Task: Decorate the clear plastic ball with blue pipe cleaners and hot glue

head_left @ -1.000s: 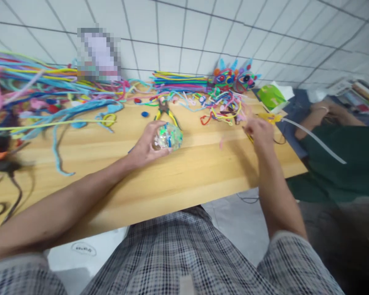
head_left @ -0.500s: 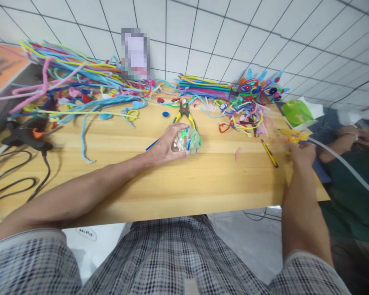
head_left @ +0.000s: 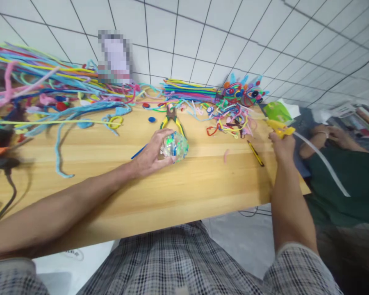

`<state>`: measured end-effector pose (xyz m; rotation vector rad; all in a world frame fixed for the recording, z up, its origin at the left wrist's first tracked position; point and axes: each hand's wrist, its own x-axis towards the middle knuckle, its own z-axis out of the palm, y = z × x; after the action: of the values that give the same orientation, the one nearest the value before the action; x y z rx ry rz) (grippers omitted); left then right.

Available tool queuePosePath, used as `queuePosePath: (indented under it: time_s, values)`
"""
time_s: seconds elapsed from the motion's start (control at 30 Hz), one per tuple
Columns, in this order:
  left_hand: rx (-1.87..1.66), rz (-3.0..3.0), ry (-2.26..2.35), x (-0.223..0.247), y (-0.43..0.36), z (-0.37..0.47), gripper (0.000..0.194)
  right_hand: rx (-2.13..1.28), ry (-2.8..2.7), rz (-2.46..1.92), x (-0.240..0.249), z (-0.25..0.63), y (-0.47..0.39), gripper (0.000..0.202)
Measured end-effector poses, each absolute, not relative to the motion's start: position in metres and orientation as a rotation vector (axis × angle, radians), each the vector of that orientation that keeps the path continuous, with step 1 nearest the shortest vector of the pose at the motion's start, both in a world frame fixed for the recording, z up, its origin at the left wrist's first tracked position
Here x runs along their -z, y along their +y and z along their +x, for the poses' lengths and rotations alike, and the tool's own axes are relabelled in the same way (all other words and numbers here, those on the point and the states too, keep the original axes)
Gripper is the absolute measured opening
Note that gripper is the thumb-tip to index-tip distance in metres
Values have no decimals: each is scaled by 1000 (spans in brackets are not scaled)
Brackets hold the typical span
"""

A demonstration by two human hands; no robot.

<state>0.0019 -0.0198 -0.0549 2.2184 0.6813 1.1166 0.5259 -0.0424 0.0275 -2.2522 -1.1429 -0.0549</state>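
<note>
My left hand (head_left: 155,153) is wrapped round the side of a clear ball with green and blue bits (head_left: 177,146), over the middle of the wooden table. Just behind the ball are pliers with yellow and green handles (head_left: 171,116), jaws pointing away. Out at the table's right side, my right hand (head_left: 282,144) grips a yellow glue gun (head_left: 279,128), with a long whitish stick trailing from it to the right. A blue stick (head_left: 139,151) lies partly beside my left hand.
Pipe cleaners (head_left: 190,91) and coloured loops (head_left: 233,119) line the back. A yellow cutter (head_left: 256,153) lies at the right. A black glue gun (head_left: 1,151) with a cable stands at the left. Beyond the right edge are another person's hands (head_left: 335,137).
The view has shifted to the right, so the table's things appear further left. My left hand still holds the ball, and my right hand still holds the yellow glue gun.
</note>
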Motion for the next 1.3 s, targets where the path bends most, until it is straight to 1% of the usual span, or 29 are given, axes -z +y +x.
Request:
queuePosePath:
  time_s: [0.07,0.1,0.17,0.23,0.37,0.5,0.73,1.0,1.3]
  values:
    - [-1135,2273,690,56,-18,3,81,-47,-1133,-2113,-42,504,-44,16]
    - [-1130,2291,705,55,-18,3,80,-105,-1147,-2031,-51,489,-46,14]
    - [-1109,2307,729,54,-18,5,79,-346,-1232,-1705,-67,454,-51,9]
    - [-1101,2304,733,53,-17,7,78,-571,-1352,-1466,-77,416,-58,15]
    - [-1130,2295,695,55,-16,10,78,-946,-1613,-1350,-75,358,-61,24]
    - [-1163,2301,671,56,-20,12,80,-1149,-1685,-1302,-57,334,-54,32]
    - [-1181,2290,700,54,-28,15,83,-1260,-1707,-1379,-47,325,-59,36]
    - [-1230,2237,642,55,-27,18,83,-1279,-1729,-1425,-42,323,-67,29]
    - [-1254,2250,666,58,-30,22,85,-1275,-1726,-1471,-35,327,-74,35]
